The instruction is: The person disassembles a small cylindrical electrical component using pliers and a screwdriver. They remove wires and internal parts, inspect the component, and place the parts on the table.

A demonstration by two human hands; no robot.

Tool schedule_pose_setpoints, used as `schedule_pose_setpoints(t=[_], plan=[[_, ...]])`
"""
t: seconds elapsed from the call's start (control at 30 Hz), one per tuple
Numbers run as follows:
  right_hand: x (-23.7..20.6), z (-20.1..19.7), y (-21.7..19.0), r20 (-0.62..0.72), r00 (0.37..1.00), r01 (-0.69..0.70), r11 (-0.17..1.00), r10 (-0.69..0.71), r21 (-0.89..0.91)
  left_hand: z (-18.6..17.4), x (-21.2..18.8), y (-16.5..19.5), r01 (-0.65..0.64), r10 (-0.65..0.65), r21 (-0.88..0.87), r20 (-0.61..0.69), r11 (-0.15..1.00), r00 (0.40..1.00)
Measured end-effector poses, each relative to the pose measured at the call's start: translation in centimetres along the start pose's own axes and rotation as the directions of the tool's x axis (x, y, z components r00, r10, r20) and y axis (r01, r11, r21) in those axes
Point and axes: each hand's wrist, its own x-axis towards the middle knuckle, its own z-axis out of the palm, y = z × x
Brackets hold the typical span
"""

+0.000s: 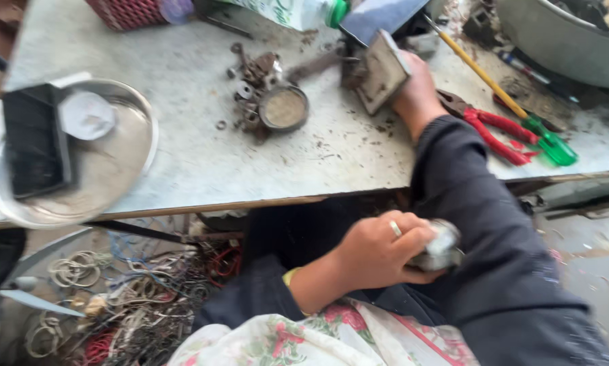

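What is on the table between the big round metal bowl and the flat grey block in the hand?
In the head view, between the round metal bowl and the flat grey block lie a small round tin and rusty nuts and washers.

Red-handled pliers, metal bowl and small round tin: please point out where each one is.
red-handled pliers [497, 132], head view, on a red handle.
metal bowl [145, 122], head view, on its right rim.
small round tin [284, 108], head view, on its middle.

A grey, scuffed table [182, 156] carries a round metal cup [283, 108] near its middle. Left of the cup sits a shallow metal bowl [125, 169]; just beside it, rusty nuts and washers [250, 78]; right of it, red-handled pliers [497, 132] and a green-handled screwdriver [521, 115].
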Motion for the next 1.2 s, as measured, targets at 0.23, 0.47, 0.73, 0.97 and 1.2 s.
schedule_pose_setpoints(t=[0.23, 0.47, 0.73, 0.97, 1.2], plan=[[-1.0, -0.1, 2.0, 0.069, 0.989, -0.148, 0.916, 0.132, 0.373, -2.4, -1.7, -5.2, 0.105, -0.217, -0.255, -0.467, 0.961, 0.857], [-0.8, -4.6, 0.3, 0.052, 0.998, -0.028, 0.978, 0.017, 0.206, -5.1, -0.9, -5.0, 0.167, -0.264, -0.246, -0.441, 0.955, 0.858], [-10.7, -9.8, -12.9, 0.142, 0.847, -0.409, 0.458, 0.512, 0.790, -3.4, -1.2, -4.6, 0.104, -0.282, -0.423, -0.384, 0.900, 0.879], [-18.1, -6.7, -16.6, 0.451, 0.827, -0.258, -0.486, 0.336, 0.835, -0.2, -1.6, -1.5, -0.009, -0.268, -0.563, -0.407, 0.827, 0.873], [-20.3, -7.1, -16.7, 0.432, 0.791, -0.244, -0.424, 0.433, 0.872, 1.2, -1.7, -0.1, 0.104, -0.420, -0.917, -0.074, 0.384, 0.904]])
